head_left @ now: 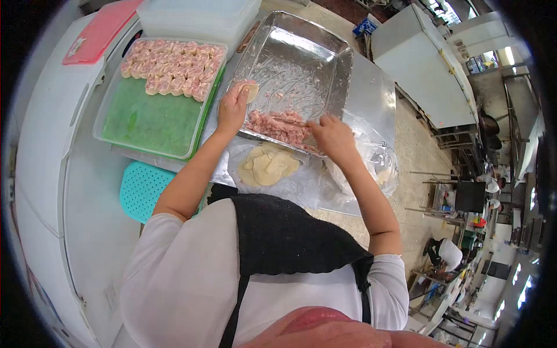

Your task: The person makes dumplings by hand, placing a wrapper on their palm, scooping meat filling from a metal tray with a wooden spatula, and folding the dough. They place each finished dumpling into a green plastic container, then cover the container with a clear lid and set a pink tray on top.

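Observation:
My left hand (233,110) is closed around a round, pale dumpling wrapper (251,91) at the left rim of a deep metal tray (293,52). Pink minced meat (272,126) lies heaped along the tray's near side, with smears of it across the bottom. Over the tray's near right corner, my right hand (335,138) grips what looks like a thin stick-like tool, its end in the meat; its exact kind is hard to make out. A pile of loose wrappers (268,165) rests on plastic sheeting just below the tray.
On the left, a green-bottomed plastic container (152,124) holds rows of filled dumplings (174,66). Beside it are a turquoise perforated basket (145,188), a red lid (101,32) and stacked clear containers (197,23). A plastic bag (371,156) lies right. Another person (448,255) is farther off.

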A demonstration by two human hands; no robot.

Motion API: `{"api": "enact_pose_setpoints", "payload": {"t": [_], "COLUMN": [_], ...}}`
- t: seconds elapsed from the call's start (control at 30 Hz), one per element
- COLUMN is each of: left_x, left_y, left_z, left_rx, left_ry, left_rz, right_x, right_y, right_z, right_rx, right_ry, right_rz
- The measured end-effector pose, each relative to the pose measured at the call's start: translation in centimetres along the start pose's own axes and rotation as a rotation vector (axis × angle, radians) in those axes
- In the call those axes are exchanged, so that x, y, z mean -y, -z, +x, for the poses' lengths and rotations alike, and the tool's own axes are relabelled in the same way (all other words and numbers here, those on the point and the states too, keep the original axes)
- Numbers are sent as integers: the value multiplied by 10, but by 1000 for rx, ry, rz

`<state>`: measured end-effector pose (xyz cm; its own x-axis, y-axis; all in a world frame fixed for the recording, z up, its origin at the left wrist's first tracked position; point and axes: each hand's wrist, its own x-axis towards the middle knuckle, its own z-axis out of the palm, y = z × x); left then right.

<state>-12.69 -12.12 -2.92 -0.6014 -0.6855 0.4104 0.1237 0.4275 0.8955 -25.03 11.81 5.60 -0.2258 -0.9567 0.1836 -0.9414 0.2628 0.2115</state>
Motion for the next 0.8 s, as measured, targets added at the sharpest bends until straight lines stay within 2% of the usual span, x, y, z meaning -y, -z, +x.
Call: {"api": "enact_pose_setpoints", "payload": {"t": [0.1, 0.13, 0.27, 0.33, 0.4, 0.47, 0.53, 0.57, 0.63, 0.67, 0.73, 0.77, 0.8], "left_x": [4, 5, -3, -6, -4, 1, 6, 8, 11, 12, 12, 10, 9], "left_y": [1, 2, 3, 4, 2, 2, 5, 5, 5, 5, 7, 6, 6], "left_z": [0, -1, 0, -1, -1, 1, -1, -2, -3, -3, -2, -2, -2], "left_rx": [-23, -20, -12, -15, -133, -103, -79, -54, -30, -15, -4, -34, -65], "left_ry": [41, 56, 116, 157, 61, 48, 35, 68, 99, 118, 133, 168, 205], "left_rz": [-90, -93, -193, -221, -242, -249, -246, -192, -139, -148, -149, -260, -372], "right_x": [7, 12, 29, 51, 61, 52, 37, 35, 34, 46, 68, 74, 69], "right_y": [23, 23, -8, -10, 9, 31, 44, 35, 13, 3, -6, -7, 4], "right_z": [17, 24, 46, 42, 29, 32, 44, 52, 66, 69, 55, 48, 48], "right_rx": [60, 17, 48, 157, 198, 234, 412, 413, 150, 342, 297, 259, 221], "right_ry": [-40, -27, -11, -53, -43, -21, -45, -35, -33, -84, -14, 58, 12], "right_rz": [-96, -80, -37, 16, 20, 19, -32, -29, -11, -99, -68, -37, 53]}}
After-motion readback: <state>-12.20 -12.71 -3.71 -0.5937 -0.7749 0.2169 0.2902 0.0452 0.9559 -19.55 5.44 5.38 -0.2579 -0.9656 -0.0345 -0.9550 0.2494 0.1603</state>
